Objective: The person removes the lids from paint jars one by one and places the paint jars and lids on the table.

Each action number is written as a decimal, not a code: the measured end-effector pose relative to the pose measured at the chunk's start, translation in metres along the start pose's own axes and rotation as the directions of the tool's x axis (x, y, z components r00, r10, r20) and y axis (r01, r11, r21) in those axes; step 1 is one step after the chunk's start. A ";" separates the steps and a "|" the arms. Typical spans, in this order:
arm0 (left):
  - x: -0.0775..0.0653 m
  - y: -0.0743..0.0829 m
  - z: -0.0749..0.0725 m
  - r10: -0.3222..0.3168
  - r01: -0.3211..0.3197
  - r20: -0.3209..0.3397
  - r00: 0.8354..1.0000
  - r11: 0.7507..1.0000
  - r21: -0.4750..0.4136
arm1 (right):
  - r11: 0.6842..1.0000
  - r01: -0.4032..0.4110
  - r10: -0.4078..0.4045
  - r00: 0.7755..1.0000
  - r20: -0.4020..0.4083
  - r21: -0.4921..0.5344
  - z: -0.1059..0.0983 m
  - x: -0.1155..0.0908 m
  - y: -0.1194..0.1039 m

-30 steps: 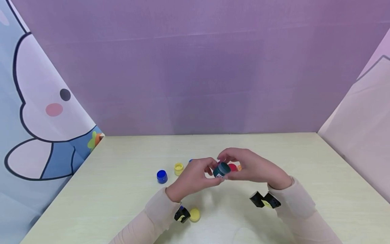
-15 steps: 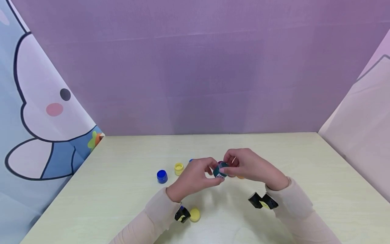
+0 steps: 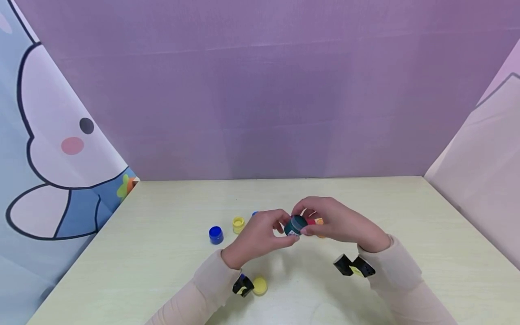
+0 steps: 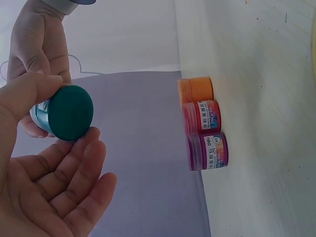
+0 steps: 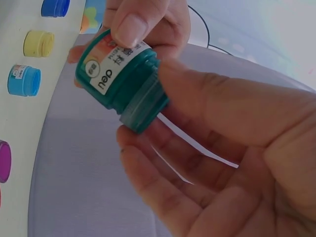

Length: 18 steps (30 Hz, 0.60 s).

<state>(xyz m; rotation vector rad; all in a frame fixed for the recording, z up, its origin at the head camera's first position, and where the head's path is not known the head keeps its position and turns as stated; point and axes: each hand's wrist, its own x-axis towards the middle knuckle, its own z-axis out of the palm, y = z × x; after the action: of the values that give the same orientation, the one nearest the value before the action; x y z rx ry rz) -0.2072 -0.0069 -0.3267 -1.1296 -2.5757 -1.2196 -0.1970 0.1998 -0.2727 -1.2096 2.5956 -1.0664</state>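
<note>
A small green paint jar [image 3: 295, 225] is held tilted above the table between both hands. My left hand [image 3: 264, 232] grips the jar body between thumb and fingers, its base [image 4: 73, 113] showing in the left wrist view. My right hand [image 3: 333, 219] has its thumb on one side of the clear-edged lid [image 5: 140, 111] and fingertips on the other, pinching it. The lid sits on the jar. A white label [image 5: 106, 74] faces the right wrist camera, partly covered by the left thumb.
Orange [image 4: 201, 90], red [image 4: 209, 116] and purple [image 4: 215, 152] paint jars stand in a row behind the hands. Further left are a dark blue jar [image 3: 216, 235], a yellow jar [image 3: 238, 225] and a light blue jar [image 5: 23, 80]. A yellow lid [image 3: 260, 286] lies near the left wrist.
My right hand's thumb and fingers rolled over the lid toward the body half a second ago, and now are spread back round its edge. The left hand and jar stay in place.
</note>
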 end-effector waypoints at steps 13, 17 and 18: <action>0.000 -0.001 0.000 -0.009 0.009 0.002 1.000 1.000 -0.009 | 0.992 -0.121 0.120 0.992 -0.034 -0.023 0.001 0.000 -0.001; 0.000 -0.001 0.001 -0.011 0.011 0.005 1.000 1.000 -0.006 | 0.980 -0.197 0.194 0.979 -0.054 -0.038 0.002 0.000 -0.002; 0.000 -0.001 0.001 -0.013 0.013 0.006 1.000 1.000 -0.007 | 0.977 -0.207 0.204 0.977 -0.056 -0.047 0.003 0.001 -0.002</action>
<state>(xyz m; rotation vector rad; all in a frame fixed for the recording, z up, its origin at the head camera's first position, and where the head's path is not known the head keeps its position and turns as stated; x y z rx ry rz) -0.2078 -0.0066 -0.3285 -1.1207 -2.5894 -1.2311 -0.1953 0.1969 -0.2735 -0.9085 2.7303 -1.0072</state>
